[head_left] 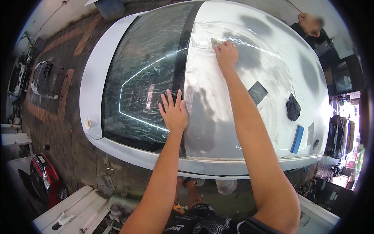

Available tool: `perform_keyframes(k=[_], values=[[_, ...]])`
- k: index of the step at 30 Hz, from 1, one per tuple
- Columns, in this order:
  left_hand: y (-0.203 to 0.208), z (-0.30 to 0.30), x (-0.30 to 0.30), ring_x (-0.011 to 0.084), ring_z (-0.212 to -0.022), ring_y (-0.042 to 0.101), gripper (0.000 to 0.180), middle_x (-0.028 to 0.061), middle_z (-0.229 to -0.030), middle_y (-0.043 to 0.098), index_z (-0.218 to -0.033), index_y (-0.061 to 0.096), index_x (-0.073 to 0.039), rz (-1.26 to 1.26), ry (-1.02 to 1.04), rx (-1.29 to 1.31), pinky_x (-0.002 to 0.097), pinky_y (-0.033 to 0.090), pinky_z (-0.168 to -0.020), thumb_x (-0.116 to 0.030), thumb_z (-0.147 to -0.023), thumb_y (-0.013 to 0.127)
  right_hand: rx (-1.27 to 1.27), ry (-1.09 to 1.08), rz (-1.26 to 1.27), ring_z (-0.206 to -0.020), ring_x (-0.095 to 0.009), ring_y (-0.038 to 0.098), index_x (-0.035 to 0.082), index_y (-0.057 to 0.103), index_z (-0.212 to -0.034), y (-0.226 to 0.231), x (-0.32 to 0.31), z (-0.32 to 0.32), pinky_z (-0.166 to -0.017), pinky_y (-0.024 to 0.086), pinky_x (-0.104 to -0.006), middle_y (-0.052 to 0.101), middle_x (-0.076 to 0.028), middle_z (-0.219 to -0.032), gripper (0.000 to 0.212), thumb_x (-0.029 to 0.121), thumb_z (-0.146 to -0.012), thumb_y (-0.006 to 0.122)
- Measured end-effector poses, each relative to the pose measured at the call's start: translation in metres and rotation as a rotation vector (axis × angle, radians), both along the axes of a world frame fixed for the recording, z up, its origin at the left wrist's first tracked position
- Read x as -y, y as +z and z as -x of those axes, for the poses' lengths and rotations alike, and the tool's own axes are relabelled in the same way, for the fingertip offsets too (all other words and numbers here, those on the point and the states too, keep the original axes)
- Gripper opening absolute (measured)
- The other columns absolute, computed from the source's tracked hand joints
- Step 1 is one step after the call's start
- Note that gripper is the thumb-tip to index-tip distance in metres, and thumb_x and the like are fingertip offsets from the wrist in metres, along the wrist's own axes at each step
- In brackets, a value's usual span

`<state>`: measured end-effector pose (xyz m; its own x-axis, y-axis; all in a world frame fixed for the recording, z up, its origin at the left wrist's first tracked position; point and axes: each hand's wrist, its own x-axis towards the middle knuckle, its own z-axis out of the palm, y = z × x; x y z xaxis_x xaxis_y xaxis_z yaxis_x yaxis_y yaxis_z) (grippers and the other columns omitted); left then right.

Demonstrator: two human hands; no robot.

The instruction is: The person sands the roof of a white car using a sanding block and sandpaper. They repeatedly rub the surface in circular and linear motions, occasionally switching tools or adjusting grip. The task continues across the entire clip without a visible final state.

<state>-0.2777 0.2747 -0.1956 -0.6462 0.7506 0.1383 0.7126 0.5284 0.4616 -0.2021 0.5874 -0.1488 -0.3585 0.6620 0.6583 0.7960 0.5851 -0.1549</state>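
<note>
A white car's roof (218, 78), wet and marked with grey patches, spreads before me. At its far side my right hand (227, 54) pinches a small beige-grey piece of what looks like sandpaper (215, 43) against the surface. My left hand (174, 114) rests flat, fingers spread, on the film-covered window glass (144, 85) beside the dark strip along the roof's edge. Right of my right forearm lie a dark grey sheet (257, 93) and a crumpled black cloth (293, 107). Nearer the right end are a blue block (297, 139) and a grey sheet (310, 133).
A person (311, 29) is beyond the car at the far right. A pale tape roll or cup (87, 123) sits on the car's left end. On the floor by my feet stands a whitish bucket (226, 186). A red car (46, 175) is at the lower left.
</note>
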Motion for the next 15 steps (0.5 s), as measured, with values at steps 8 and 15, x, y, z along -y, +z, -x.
perform_keyframes(k=[8, 15], values=[[-0.001, 0.003, 0.002, 0.0378, -0.159, 0.021, 0.049, 0.0116, -0.172, 0.028, -0.157, 0.049, -0.030, 0.013, 0.016, 0.001, 0.0590, 0.014, -0.126, -0.038, -0.110, 0.041, -0.271, 0.135, 0.282, -0.078, -0.028, 0.068, 0.008, 0.069, -0.089, 0.009, -0.019, -0.023, -0.072, 0.053, -0.0400, 0.070, -0.006, -0.086, 0.010, 0.017, -0.088, 0.073], [0.001, 0.000, -0.001, 0.0375, -0.159, 0.020, 0.049, 0.0120, -0.172, 0.028, -0.157, 0.049, -0.030, 0.020, 0.010, 0.021, 0.0586, 0.014, -0.126, -0.038, -0.110, 0.042, -0.501, 0.070, 0.386, -0.077, -0.026, 0.070, 0.006, 0.072, -0.098, 0.018, -0.017, -0.027, -0.074, 0.055, -0.0383, 0.072, -0.008, -0.084, 0.016, 0.016, -0.086, 0.075]])
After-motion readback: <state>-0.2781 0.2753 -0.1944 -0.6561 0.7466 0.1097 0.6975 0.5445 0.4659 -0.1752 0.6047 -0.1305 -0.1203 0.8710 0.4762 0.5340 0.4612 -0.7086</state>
